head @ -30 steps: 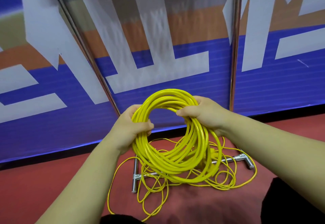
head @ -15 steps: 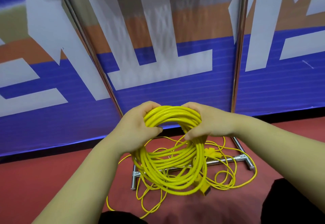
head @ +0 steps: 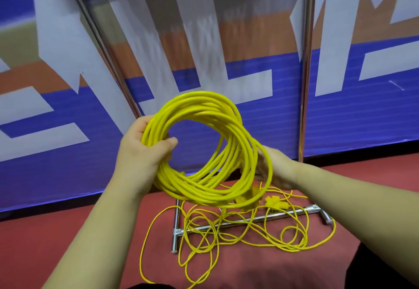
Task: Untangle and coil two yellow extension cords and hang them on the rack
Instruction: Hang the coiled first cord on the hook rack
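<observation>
One coiled cord (head: 199, 184) of the two is held up in front of the chest, above the rack's foot, its many turns gathered into a round hoop. It is gripped on its left side by the left hand (head: 140, 150), whose fingers and thumb are wrapped round the bundle. The right hand (head: 275, 168) is laid against the lower right side; its fingers are tucked behind the strands, so whether they are curled round them cannot be told.

Coiling of this cord is judged nearly or fully done, a plug end being seen hanging at the hoop's bottom. Hanging it is not yet done. The second cord (head: 204, 227) is left in loose, overlapping loops on the red floor (head: 68, 243), draped over the base bar of the metal rack (head: 306, 73), which stands before a blue and white banner (head: 362, 118). That cord is untouched.

Compared with half a second ago, the hoop has been lifted and opened out, and the right hand has been shifted from the top to the lower right.
</observation>
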### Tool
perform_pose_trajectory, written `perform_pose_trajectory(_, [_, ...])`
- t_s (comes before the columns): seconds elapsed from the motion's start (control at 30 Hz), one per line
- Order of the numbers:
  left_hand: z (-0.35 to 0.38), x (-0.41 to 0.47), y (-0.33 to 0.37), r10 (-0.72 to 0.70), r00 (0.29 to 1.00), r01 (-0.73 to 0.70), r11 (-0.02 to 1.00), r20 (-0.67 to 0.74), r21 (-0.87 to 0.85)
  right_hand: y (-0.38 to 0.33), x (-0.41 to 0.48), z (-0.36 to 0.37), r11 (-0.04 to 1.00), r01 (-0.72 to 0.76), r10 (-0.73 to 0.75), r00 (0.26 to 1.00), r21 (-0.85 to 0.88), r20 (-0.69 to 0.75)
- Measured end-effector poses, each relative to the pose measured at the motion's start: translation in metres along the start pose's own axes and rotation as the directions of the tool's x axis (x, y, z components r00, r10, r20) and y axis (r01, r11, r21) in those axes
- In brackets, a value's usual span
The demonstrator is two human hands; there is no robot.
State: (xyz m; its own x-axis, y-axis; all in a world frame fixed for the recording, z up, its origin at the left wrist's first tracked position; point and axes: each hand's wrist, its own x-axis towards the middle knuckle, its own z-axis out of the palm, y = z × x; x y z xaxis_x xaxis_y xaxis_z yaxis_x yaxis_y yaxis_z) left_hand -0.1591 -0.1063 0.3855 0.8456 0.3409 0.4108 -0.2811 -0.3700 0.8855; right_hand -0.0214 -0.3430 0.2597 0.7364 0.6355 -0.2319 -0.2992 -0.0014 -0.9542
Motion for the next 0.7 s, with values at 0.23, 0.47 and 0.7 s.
perform_pose_trajectory(0.23, [-0.01,0.006,-0.012,-0.057,0.993,0.039,0.985,-0.106,-0.168,0.005,-0.002,-0.001,0.936,0.01,0.019,0.997,-0.353,0.079])
perform_pose_trajectory(0.47, [-0.017,0.01,-0.026,-0.156,0.976,0.104,0.949,-0.155,-0.298,-0.006,0.0,-0.008,0.976,0.043,-0.074,0.987,-0.213,-0.144])
perform_pose_trajectory(0.7, [-0.017,0.011,-0.022,-0.181,0.975,0.099,0.874,-0.13,-0.475,-0.036,-0.016,0.01,0.987,0.156,-0.163,0.953,-0.047,-0.257])
